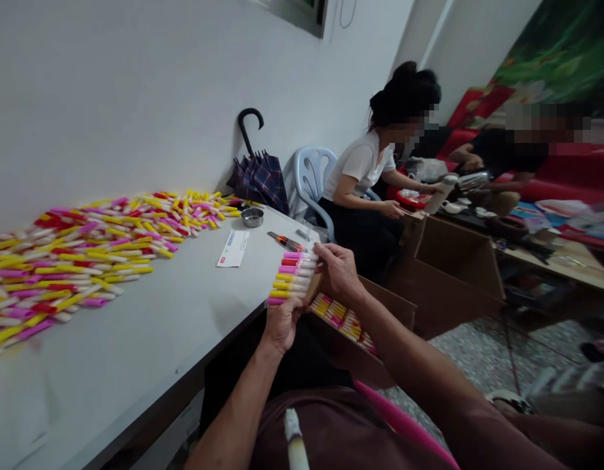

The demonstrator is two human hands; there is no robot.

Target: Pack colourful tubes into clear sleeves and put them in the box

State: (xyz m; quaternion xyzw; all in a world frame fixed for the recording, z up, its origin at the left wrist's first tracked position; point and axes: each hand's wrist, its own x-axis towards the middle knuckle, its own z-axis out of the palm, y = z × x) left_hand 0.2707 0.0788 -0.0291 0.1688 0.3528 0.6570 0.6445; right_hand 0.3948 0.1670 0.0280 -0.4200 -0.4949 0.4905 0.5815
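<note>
Both my hands hold one flat row of marker pens (293,278) with pink, red and yellow caps, just past the table's edge. My left hand (281,324) grips the row's lower end from below, fingers closed. My right hand (337,266) pinches its upper right side. Under the row stands an open cardboard box (380,301) with packed rows of pens (342,320) inside. A big loose pile of the same pens (87,251) lies on the grey table (184,326) to the left.
On the table lie a white paper slip (233,249), a small metal bowl (252,217) and an orange-handled cutter (286,242). A folded umbrella (257,173) leans on the wall. A seated person (370,176) works at a low table beside another open box (451,261).
</note>
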